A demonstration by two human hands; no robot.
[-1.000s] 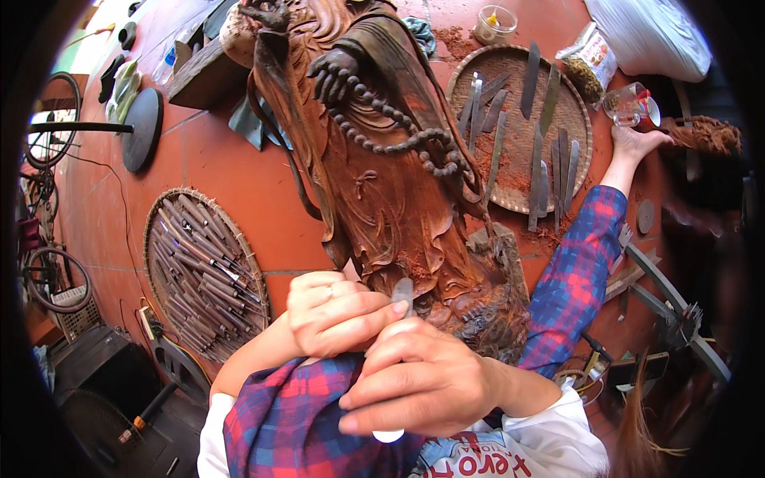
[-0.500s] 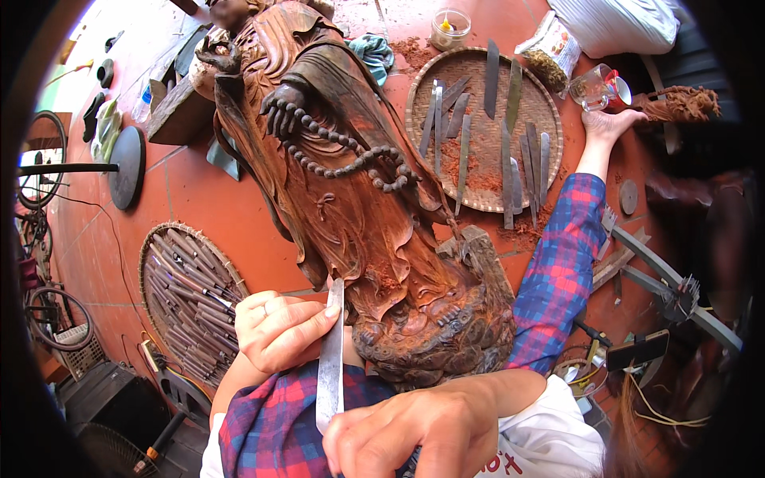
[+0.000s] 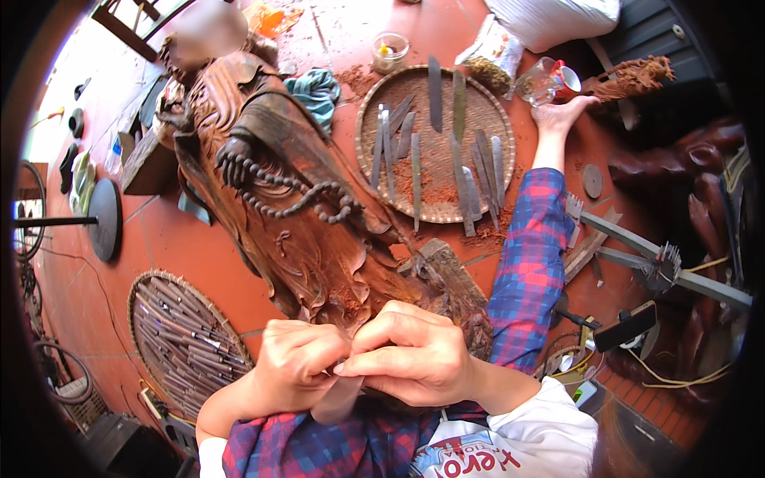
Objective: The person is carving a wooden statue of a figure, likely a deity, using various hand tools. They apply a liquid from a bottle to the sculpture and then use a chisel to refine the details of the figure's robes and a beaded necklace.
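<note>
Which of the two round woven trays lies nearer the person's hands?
The left tray, crowded with thin dark tools, beside the left hand; the tray of flat blades lies farther up.

You see one carved brown wooden statue (image 3: 295,207), two round woven bamboo trays (image 3: 434,143) (image 3: 187,342), and one small clear glass jar (image 3: 390,52).

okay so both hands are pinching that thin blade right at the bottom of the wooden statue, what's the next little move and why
Probably ease the blade into the statue base in a short stroke. Both the left hand and right hand grip it together right against the carving.
</note>
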